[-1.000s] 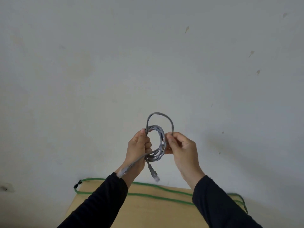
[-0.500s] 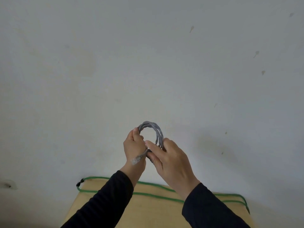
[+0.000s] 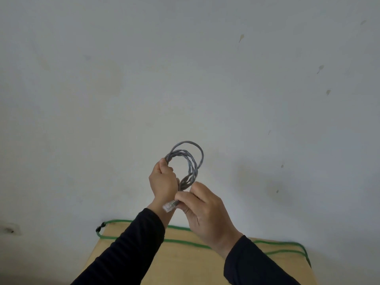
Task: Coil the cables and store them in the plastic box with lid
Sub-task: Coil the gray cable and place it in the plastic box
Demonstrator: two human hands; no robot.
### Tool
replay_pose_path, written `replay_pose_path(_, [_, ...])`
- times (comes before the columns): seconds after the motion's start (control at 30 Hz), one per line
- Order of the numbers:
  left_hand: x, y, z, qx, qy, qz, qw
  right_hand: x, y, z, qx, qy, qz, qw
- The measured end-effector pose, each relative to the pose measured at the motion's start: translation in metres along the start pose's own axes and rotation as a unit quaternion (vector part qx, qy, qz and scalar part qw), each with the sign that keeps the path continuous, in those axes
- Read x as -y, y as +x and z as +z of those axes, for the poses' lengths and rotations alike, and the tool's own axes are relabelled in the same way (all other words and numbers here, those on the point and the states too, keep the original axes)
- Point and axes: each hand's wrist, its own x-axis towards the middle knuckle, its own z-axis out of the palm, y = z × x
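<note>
While both hands are raised in front of a pale, stained wall [image 3: 102,89], the left hand [image 3: 163,182] is closed around the left side of a grey cable [image 3: 192,161], its fingers curled over the bundled strands and its thumb pointing up along them. The cable forms a small coil of several loops that rises above the left hand and arcs over to the right, with one wider loop standing out beyond the tighter, twisted ones. At the bottom the strands gather and run down between the two hands. A clear plug [image 3: 169,206] at one end of the cable sticks out to the left just below the left hand, in front of that wrist. The right hand [image 3: 205,214] sits lower and just to the right, touching the left hand; its thumb and fingertips are pinched on the cable right behind the plug. Both arms wear black sleeves [image 3: 131,251]. Beneath them lies a tan bench [image 3: 185,264], and a green cable [image 3: 185,242] runs in loose lines across its far edge, from a dark end at the left corner to a bend at the right.
</note>
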Motion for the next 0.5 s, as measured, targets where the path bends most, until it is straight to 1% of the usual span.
replay_pose_path(0.1, [-0.012, 0.019, -0.009, -0.037, -0.032, -0.025, 0.998, 0.004, -0.003, -0.008, 0.013, 0.114, 0.031, 0.993])
replay_pose_path(0.2, [-0.021, 0.039, -0.024, -0.073, -0.063, -0.032, 0.995, 0.007, -0.002, -0.026, 0.029, 0.212, 0.074, 0.974])
replay_pose_path(0.23, [-0.024, 0.044, -0.029, -0.079, -0.070, -0.027, 0.994, 0.007, -0.002, -0.032, 0.042, 0.247, 0.100, 0.963])
replay_pose_path(0.3, [-0.029, 0.049, -0.035, -0.082, -0.078, -0.013, 0.994, 0.002, 0.002, -0.044, 0.089, 0.328, 0.169, 0.925])
replay_pose_path(0.33, [-0.031, 0.050, -0.037, -0.075, -0.086, -0.007, 0.993, -0.002, 0.005, -0.047, 0.109, 0.348, 0.198, 0.910])
replay_pose_path(0.37, [-0.033, 0.049, -0.037, -0.059, -0.098, -0.004, 0.993, -0.007, 0.008, -0.050, 0.122, 0.336, 0.215, 0.909])
replay_pose_path(0.4, [-0.035, 0.048, -0.036, -0.036, -0.113, -0.004, 0.993, -0.014, 0.010, -0.051, 0.127, 0.295, 0.229, 0.919])
replay_pose_path(0.5, [-0.041, 0.035, -0.032, 0.071, -0.148, -0.013, 0.986, -0.036, 0.020, -0.051, 0.131, 0.144, 0.260, 0.946])
